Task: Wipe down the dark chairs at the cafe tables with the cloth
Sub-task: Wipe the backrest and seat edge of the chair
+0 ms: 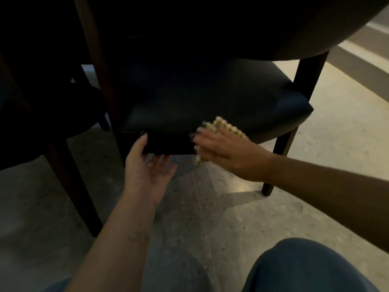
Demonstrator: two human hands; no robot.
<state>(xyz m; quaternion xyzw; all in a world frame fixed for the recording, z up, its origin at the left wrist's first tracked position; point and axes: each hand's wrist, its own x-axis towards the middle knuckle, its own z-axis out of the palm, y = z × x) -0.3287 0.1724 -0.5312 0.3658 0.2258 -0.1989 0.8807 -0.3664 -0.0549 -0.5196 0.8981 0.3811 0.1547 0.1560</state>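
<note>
Two chairs [210,98], one cloth [227,126], two hands [147,173]

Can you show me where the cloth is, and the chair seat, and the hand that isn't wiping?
cloth [226,125]: head view, on the checked part showing above the fingers.
chair seat [210,98]: head view, on the dark cushion's top.
left hand [147,171]: head view, on the open palm.
</note>
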